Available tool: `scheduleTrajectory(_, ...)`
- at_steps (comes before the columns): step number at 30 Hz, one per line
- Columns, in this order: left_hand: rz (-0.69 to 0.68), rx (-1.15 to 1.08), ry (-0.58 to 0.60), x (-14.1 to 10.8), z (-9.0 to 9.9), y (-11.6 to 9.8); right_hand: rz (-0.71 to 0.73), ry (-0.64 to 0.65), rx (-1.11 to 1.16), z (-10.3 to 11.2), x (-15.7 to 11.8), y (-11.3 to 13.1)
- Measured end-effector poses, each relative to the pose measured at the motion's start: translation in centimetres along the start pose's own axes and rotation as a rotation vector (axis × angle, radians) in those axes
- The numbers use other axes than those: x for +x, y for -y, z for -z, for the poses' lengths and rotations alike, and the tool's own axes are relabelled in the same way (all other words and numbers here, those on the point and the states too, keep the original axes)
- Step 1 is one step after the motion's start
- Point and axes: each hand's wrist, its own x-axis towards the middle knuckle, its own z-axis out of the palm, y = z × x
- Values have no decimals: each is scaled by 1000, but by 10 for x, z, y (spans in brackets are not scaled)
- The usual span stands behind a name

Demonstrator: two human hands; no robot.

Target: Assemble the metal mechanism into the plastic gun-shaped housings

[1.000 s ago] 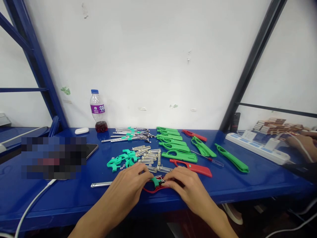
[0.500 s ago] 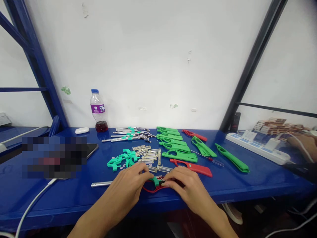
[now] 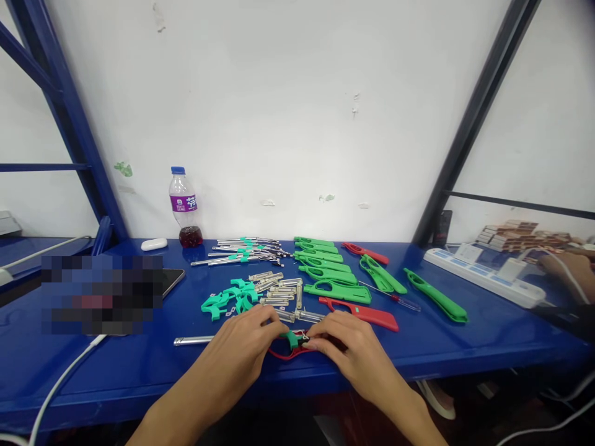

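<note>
**Bench lot: lighter parts, two hands at one red shell**

- Bottle (image 3: 185,209), left of centre, upright against the wall, clear of the work.
- Metal tube (image 3: 193,340), lower left of centre, lying loose just beside the left hand.
- Teal triggers (image 3: 227,301) and metal inserts (image 3: 279,292), centre, heaped by kind within reach.
- Left hand (image 3: 246,350), lower centre, fingers pinched narrow on the red shell (image 3: 284,354), pinning it flat on the surface (image 3: 465,347).
- Right hand (image 3: 351,347), fingertips closed on a teal piece (image 3: 292,339) seated in that shell.
- Green shells (image 3: 328,272), centre right, laid in rows.
- Power strip (image 3: 483,277), far right, beside another person's hand (image 3: 569,272).
</note>
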Motion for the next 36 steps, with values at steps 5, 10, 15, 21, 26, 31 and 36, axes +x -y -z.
scheduleTrajectory(5, 10, -28, -13, -1, 2, -5, -21, -8, 0, 1, -2, 2)
scheduleTrajectory(10, 35, -87, -48, -2, 7, -16, -57, 6, 5, 4, -4, 7)
scheduleTrajectory(15, 28, -59, -29, -2, 5, -17, -72, 41, 29, 6, -2, 7)
scheduleTrajectory(21, 34, -64, -17, -1, 3, -15, -56, 26, 54, 4, -1, 3)
scheduleTrajectory(26, 46, -63, -7, -1, 4, -16, -29, -10, 82, 4, -2, -2)
scheduleTrajectory(31, 36, -68, -11, -2, 5, -17, -39, -70, 115, 4, -4, -4)
scheduleTrajectory(36, 33, -81, 2, -1, 6, -17, -95, -84, 113, 5, -2, -2)
